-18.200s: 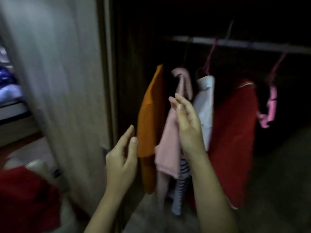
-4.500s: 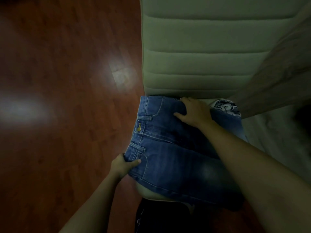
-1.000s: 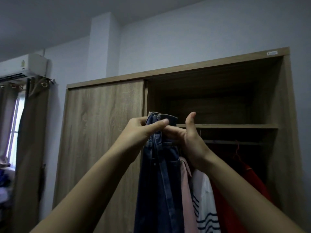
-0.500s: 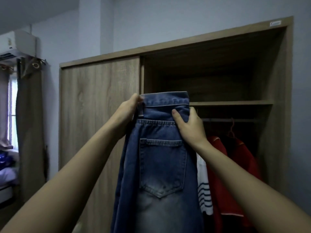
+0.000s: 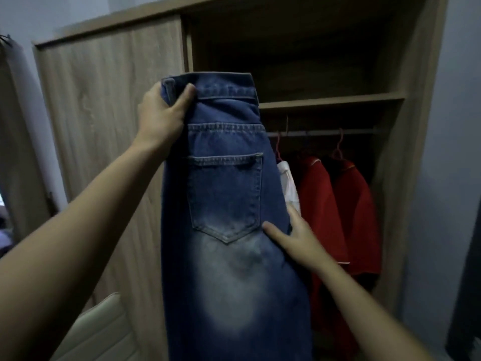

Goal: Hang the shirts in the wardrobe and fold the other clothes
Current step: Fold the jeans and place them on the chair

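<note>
We hold the jeans [image 5: 226, 204] up in front of the open wardrobe [image 5: 109, 100]. They hang full length and are doubled lengthwise, so that one back pocket [image 5: 223, 194] faces us. Our left hand [image 5: 161, 118] grasps the left corner of the waistband [image 5: 223, 86], with the thumb over the front and the rest curled behind. Our right hand [image 5: 294, 238] sits lower on the right edge, just beside the pocket's bottom corner. Its thumb presses on the denim and its fingers [image 5: 295, 214] reach round behind the edge, so it pinches the cloth. We judge the step to be squaring the jeans before folding them. To do it well, the left grip should carry the weight and hold the waistband level. The right hand should slide down the edge to bring the two legs flush, seam on seam. The hems are out of view, so we check them by feel or lower our gaze. The denim hangs just in front of the white shirt [image 5: 287, 183] and near the red shirts [image 5: 335, 209] on the rail [image 5: 320, 132]. We should draw it toward us so that it does not drag them askew. Stiff denim folds best in clean halves, and the padded seat [image 5: 99, 332] at lower left or the shelf [image 5: 330, 101] could take the folded stack.
</note>
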